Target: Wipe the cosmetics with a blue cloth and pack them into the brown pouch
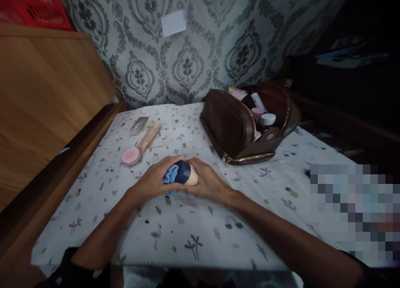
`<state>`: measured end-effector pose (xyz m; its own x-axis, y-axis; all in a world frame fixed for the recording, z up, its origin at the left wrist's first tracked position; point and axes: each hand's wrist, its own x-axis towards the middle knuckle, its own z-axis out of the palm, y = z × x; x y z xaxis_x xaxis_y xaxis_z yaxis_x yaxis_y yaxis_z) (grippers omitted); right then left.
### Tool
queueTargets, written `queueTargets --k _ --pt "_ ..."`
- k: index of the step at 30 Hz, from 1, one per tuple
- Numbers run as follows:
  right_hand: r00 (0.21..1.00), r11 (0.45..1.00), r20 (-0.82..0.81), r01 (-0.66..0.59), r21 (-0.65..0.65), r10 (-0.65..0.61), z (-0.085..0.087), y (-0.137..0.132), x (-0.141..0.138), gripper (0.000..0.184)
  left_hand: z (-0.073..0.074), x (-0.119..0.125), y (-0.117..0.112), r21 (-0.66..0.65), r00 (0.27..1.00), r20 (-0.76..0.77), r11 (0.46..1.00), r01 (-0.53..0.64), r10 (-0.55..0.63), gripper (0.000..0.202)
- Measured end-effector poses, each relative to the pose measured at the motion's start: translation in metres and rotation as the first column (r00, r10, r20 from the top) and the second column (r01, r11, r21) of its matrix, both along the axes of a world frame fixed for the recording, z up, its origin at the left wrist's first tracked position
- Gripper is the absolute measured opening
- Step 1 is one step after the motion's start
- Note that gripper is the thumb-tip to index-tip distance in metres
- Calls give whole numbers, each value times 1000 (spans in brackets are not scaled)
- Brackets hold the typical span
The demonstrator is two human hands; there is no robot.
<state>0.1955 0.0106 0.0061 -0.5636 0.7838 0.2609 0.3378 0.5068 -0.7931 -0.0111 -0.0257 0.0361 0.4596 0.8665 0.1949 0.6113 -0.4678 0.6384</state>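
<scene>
Over the front middle of the table, both my hands meet around a small bottle with a dark blue cap (183,172) and a cream body (193,177). My right hand (208,180) grips the cream body. A crumpled light blue cloth (171,174) sits in my left hand (154,177), pressed against the end of the dark cap. The bottle lies tilted on its side between my palms, and its label is mostly covered by fingers.
An open brown cosmetic bag (228,121) holding several jars and tubes stands at the back right. At the back left lie a pink round compact (131,156), a peach tube (150,136) and a small clear-and-grey bottle (139,125). A wooden cabinet (50,84) borders the left side.
</scene>
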Motion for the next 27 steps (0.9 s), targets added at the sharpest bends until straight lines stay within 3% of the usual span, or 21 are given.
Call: queueTargets --k 3,5,8,13,19,23,27 --pt "998 996 54 25 87 -29 -1 -2 -1 43 -3 3 0 -47 999 10 998 -40 41 66" --pt "999 999 50 19 43 -21 0 -2 -1 42 -3 4 0 -49 1000 29 999 -8 9 60" --pt "997 986 -15 -73 -151 72 4 -1 1 42 2 2 -1 -23 994 69 996 84 -82 57" --pt "969 873 -126 -245 -422 211 10 2 5 40 10 1 -3 -102 988 107 988 118 -107 56" --pt "914 795 -327 -379 -474 240 11 2 4 56 8 6 -4 -136 987 162 991 11 11 52" --pt "890 740 -417 -405 -538 183 8 -5 2 69 2 20 -9 -56 945 274 984 -170 179 46" --pt "856 758 -483 -435 -486 182 2 -7 0 73 -3 36 -11 -12 893 362 959 -283 268 40"
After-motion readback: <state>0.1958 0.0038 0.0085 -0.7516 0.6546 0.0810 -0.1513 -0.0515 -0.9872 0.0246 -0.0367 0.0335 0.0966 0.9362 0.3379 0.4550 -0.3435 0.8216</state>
